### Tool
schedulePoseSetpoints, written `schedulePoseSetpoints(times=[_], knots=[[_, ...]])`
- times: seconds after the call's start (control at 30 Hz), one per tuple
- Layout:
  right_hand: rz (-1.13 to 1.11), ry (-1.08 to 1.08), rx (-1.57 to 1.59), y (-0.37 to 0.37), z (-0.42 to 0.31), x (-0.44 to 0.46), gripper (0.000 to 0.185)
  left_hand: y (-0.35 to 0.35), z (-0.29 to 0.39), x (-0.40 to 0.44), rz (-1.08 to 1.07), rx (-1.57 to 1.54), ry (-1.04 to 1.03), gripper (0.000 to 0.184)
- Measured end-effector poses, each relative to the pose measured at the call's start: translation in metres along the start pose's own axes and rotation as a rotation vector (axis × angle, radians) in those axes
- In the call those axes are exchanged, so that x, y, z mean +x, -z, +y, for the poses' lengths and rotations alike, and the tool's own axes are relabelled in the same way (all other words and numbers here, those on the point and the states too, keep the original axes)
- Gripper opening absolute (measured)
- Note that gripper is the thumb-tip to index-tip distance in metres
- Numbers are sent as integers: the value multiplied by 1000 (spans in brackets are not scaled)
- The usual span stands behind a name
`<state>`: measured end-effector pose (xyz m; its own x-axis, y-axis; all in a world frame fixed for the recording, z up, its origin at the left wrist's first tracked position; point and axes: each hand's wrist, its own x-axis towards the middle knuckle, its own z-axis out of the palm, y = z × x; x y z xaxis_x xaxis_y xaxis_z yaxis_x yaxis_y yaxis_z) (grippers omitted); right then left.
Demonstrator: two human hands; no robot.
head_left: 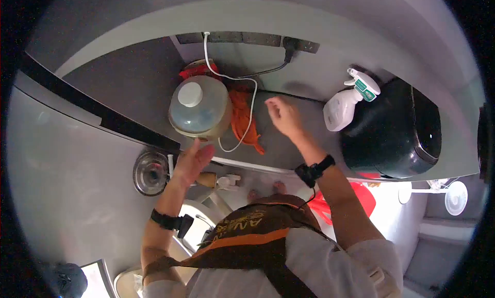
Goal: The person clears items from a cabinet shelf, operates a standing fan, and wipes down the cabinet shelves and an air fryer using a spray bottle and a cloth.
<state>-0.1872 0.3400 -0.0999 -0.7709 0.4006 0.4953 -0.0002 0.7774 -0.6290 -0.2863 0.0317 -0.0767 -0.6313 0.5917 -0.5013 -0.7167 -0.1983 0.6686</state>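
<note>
1. Domed container (pixel 202 110): left of upper centre, white cap (pixel 190 94) on top.
2. Left hand (pixel 193 163): just below container, fingers apart; contact, can't tell.
3. Right hand (pixel 285 118): centre, over shelf (pixel 289 151), part-open, fingers loosely bent.
4. Orange cloth (pixel 240 120): right of container.
5. Spray bottle (pixel 341 110): upper right.

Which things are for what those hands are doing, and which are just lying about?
Probably for the job:
See-through jug with white cap, right by the left hand

Probably just lying about:
Spray bottle
Black rounded box
Orange bundle, though it's beside the jug
</note>
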Motion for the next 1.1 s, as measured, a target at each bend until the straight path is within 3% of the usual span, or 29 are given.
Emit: schedulePoseSetpoints(times=[0.03,0.07,0.1,0.17,0.2,0.23,0.27,0.3,0.33,0.4,0.47,0.53,0.6,0.63,0.7,0.77,0.83,0.93,1.0,1.1], knots=[[-69,-48,75,-10,-12,-9,14,-3,2,-16,-6,290,38,35],[-277,-139,56,-18,-23,-15,18,-2,0,-28,-14,578,82,36],[-292,-61,38,-32,-27,-24,25,12,3,-26,-266,1011,250,42],[-171,147,-111,-64,-17,-43,38,13,12,-83,-798,1404,-7,57],[-105,213,-140,-70,-17,-47,40,-4,20,-103,-1027,1608,258,72],[-99,210,-144,-69,-10,-47,40,-18,29,-149,-770,1501,530,83],[-130,241,-149,-64,-7,-43,43,-38,41,-170,-845,1432,689,93],[-162,273,-152,-60,-5,-39,46,-15,22,-192,-907,1238,452,86],[-159,276,-149,-49,-8,-35,46,-14,20,-206,-972,1175,429,86],[-508,-359,120,-18,-11,-38,41,-30,22,-206,-1091,1133,432,84],[-490,-503,68,4,5,-51,34,-43,25,-199,-1193,1105,420,82],[-131,-156,-289,14,54,-75,24,-51,31,-203,-1277,1072,408,81],[-245,-48,-852,52,56,-76,18,-57,37,-211,-1374,1034,387,79],[-246,-43,-852,68,34,-65,18,-60,40,-215,-1422,1015,384,78],[-725,-311,-653,92,-10,-45,26,-66,44,-219,-1522,978,379,76],[-192,201,-436,51,11,-35,31,-72,44,-224,-1598,965,353,75],[-428,319,-343,17,22,-16,40,-83,43,-222,-1687,956,324,73],[-359,337,-403,-13,44,-29,40,-99,41,-221,-1830,950,282,70],[-405,240,-377,-6,51,-36,43,-111,41,-221,-1929,939,272,69],[-235,137,-494,12,70,-60,44,-128,43,-216,-2092,904,269,66]])
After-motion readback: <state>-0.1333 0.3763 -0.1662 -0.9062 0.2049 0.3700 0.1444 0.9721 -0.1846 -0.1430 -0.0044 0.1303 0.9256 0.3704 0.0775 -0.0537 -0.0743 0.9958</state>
